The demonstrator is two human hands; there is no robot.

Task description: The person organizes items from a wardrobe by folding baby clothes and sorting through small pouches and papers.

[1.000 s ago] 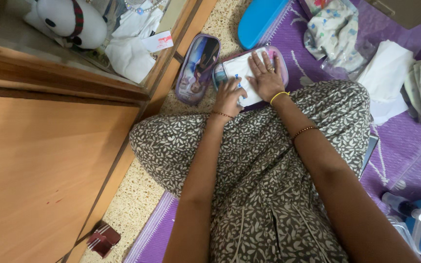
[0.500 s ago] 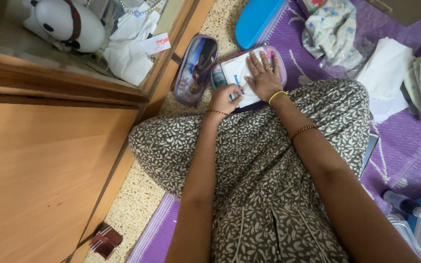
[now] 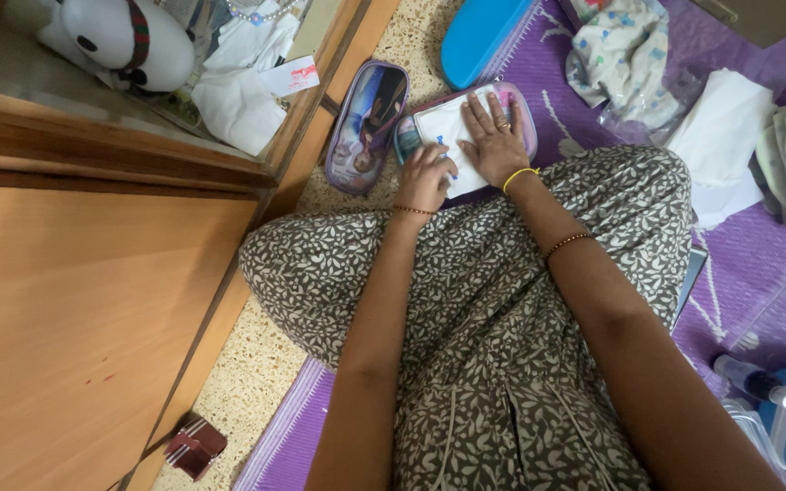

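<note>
On the floor by the person's knees, an open pouch [image 3: 513,98] holds a white pad [image 3: 455,136]. Right hand [image 3: 497,141] lies flat on the pad, fingers spread. Left hand [image 3: 425,177] curls over its near edge, fingers bent. The pad looks soft, light and squashy, best pinched at an edge.

Both hands [image 3: 461,155] palm-down, side by side
</note>
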